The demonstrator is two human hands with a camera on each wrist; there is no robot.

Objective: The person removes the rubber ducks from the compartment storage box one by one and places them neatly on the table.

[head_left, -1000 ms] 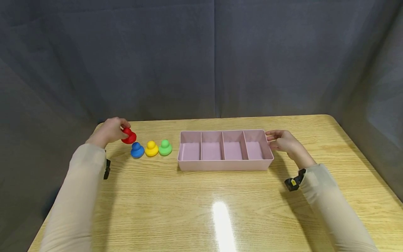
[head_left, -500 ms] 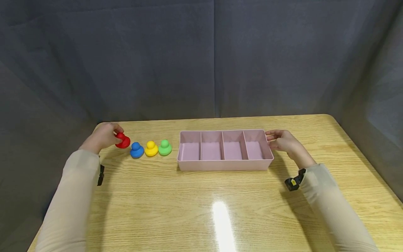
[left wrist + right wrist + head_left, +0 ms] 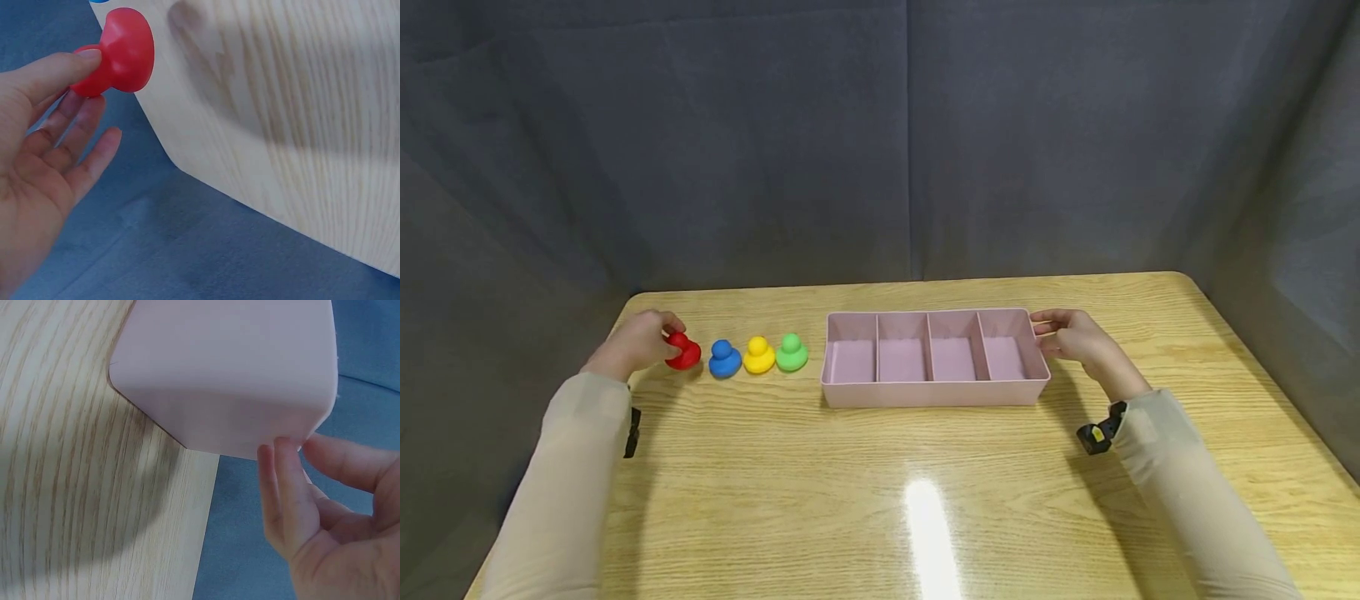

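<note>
My left hand [image 3: 651, 340] holds a red duck-shaped toy [image 3: 683, 352] by its head at the left end of a row on the wooden table [image 3: 880, 483]. In the left wrist view one finger lies on the red toy [image 3: 122, 53], while the other fingers [image 3: 94, 150] hang relaxed beside it. Blue [image 3: 725, 358], yellow [image 3: 759, 355] and green [image 3: 792, 352] toys of the same shape stand to its right. My right hand [image 3: 1063, 335] rests with straight fingers [image 3: 278, 487] against the right end of a pink four-compartment tray [image 3: 936, 392]. All of the tray's compartments are bare.
The red toy stands close to the table's rounded far-left corner [image 3: 181, 162]. A dark cloth backdrop [image 3: 880, 142] hangs behind and around the table. Wrist cameras [image 3: 1093, 435] sit on both sleeves.
My left hand has carried the red toy leftward and down from above the blue one to the table at the row's left end. The right hand and tray stay still.
</note>
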